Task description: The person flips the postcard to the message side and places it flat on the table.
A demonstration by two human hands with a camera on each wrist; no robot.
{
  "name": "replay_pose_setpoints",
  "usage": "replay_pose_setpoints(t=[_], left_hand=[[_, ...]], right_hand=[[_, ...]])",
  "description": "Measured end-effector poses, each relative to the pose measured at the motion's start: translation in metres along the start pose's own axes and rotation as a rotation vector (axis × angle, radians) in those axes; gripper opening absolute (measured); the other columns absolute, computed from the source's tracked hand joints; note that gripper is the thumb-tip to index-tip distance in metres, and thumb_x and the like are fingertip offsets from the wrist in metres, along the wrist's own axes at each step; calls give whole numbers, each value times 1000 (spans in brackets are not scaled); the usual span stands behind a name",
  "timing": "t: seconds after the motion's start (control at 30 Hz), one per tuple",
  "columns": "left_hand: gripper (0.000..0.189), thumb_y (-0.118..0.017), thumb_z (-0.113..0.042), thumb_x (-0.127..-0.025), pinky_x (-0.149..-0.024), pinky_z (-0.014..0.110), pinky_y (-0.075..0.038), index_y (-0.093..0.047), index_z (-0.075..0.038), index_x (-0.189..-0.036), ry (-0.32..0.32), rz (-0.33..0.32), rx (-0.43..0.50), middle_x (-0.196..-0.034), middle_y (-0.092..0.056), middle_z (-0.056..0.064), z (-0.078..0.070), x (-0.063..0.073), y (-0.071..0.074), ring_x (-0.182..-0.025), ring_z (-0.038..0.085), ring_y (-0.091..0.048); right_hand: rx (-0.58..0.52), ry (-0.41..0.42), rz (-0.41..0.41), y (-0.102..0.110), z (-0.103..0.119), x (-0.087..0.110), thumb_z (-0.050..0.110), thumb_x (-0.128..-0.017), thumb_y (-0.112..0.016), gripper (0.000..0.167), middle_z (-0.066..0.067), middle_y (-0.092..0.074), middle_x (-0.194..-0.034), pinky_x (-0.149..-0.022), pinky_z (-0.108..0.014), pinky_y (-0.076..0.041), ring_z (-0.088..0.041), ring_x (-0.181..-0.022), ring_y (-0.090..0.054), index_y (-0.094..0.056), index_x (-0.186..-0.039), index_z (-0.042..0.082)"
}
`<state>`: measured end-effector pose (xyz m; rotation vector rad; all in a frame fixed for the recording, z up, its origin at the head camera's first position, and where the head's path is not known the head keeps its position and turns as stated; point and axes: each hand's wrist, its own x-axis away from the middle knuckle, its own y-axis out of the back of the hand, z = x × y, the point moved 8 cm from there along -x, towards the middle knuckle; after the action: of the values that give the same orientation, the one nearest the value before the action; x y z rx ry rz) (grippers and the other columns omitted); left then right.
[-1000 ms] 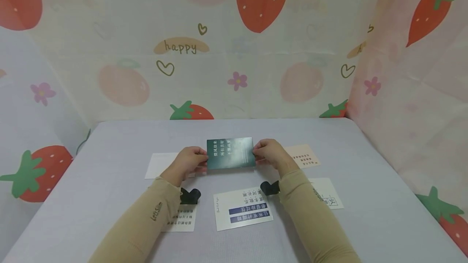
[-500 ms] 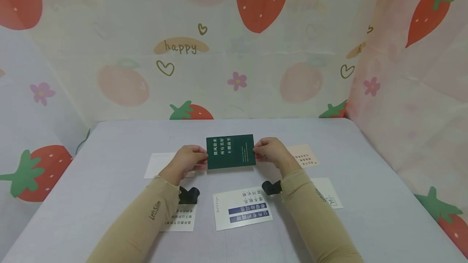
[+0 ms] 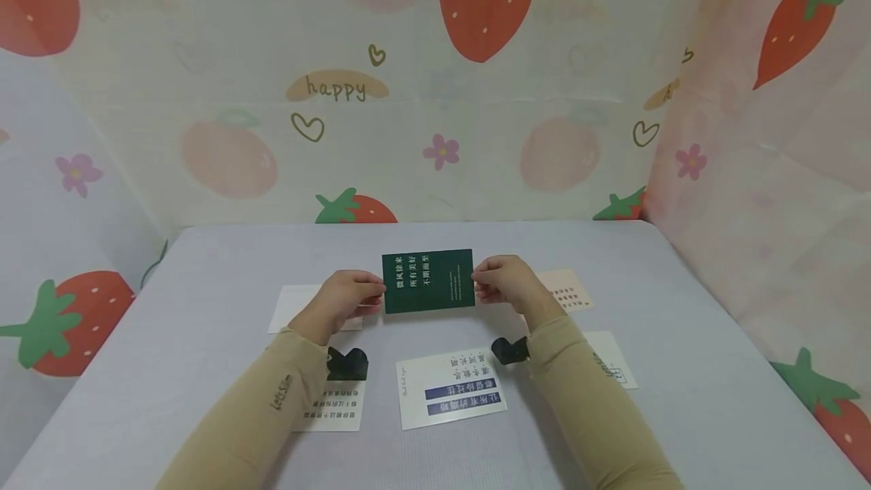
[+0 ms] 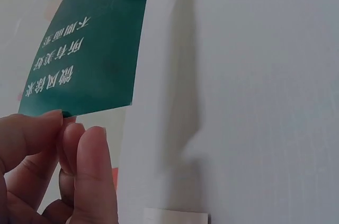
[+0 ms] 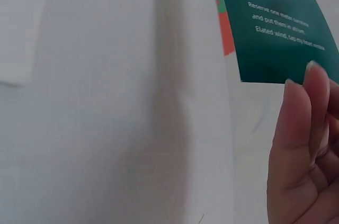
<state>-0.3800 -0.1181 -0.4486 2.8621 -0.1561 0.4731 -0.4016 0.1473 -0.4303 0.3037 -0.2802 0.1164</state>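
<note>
A dark green card [image 3: 429, 283] with white Chinese lettering is held up over the middle of the table, its printed face toward the head camera. My left hand [image 3: 349, 296] pinches its left edge between thumb and fingers. At the opposite edge, my right hand [image 3: 506, 283] pinches it in the same way. Small English lines show on the card [image 5: 283, 28] in the right wrist view, where thumb and fingertip meet at its short edge. The left wrist view has the card [image 4: 92, 49] raised off the tabletop, which carries a soft shadow.
On the white table [image 3: 204, 324] lie several cards: a blank white one [image 3: 292, 305] behind my left hand, a peach one [image 3: 571, 291] behind my right, a black-and-white one [image 3: 343, 403], a blue-striped one [image 3: 449, 392] in front, and a white one [image 3: 615, 354] partly under my right sleeve.
The green card has risen slightly and tilted more toward the head camera, so the glare on it is gone and its lettering reads clearly. Both hands keep their pinch.
</note>
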Motion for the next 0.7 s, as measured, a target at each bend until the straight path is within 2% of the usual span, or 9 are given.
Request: replay_pose_setpoints(t=[0.37, 0.7], left_hand=[[21, -59, -18, -89, -69, 27, -54, -63, -4, -105, 17, 19, 52, -92, -66, 10, 7, -1, 3, -75, 16, -63], [21, -61, -15, -88, -74, 28, -54, -63, -3, -105, 12, 39, 88, -94, -66, 11, 4, 1, 5, -88, 24, -64]], right_hand=[[-29, 70, 65, -3, 3, 1, 8, -87, -60, 9, -13, -65, -80, -69, -32, -55, -20, -70, -64, -64, -91, 1], [-38, 93, 90, -3, 6, 2, 7, -87, -60, 10, -12, -68, -86, -74, -32, -54, -20, -77, -66, -64, -93, 0]])
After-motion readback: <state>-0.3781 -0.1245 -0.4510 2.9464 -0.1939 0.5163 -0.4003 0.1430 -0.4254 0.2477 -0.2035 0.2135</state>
